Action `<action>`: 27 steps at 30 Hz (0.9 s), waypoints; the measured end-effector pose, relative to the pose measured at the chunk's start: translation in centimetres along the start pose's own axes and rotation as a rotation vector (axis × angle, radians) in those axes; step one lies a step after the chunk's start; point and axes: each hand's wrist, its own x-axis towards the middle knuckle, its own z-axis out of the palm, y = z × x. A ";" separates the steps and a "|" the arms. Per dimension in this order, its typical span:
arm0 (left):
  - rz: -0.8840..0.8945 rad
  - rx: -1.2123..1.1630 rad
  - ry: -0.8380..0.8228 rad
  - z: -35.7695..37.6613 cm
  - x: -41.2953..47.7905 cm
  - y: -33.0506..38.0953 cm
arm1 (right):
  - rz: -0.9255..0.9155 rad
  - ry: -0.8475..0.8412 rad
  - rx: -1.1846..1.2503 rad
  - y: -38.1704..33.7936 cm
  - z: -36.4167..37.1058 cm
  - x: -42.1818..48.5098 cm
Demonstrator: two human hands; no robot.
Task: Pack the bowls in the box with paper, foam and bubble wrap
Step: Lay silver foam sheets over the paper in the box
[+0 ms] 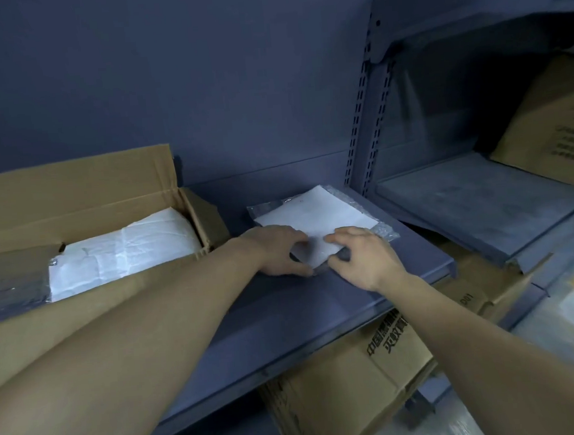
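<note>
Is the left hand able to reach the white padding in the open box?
Probably yes: the cardboard box stands open just beside the left hand, its white padding uncovered. Only the box's end wall lies between. It first must release the white sheet.

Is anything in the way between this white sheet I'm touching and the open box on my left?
Nothing lies on the shelf between the white sheet and the box. Only the box's own end flap stands on that side, so lift over it.

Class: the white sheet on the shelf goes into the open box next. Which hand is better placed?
Probably left: the left hand holds the white sheet on the side nearest the box; the right hand holds its far side.
</note>
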 end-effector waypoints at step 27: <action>0.107 -0.590 0.815 -7.3 -6.0 1.0 | -0.153 0.706 0.141 -6.8 -9.4 -0.2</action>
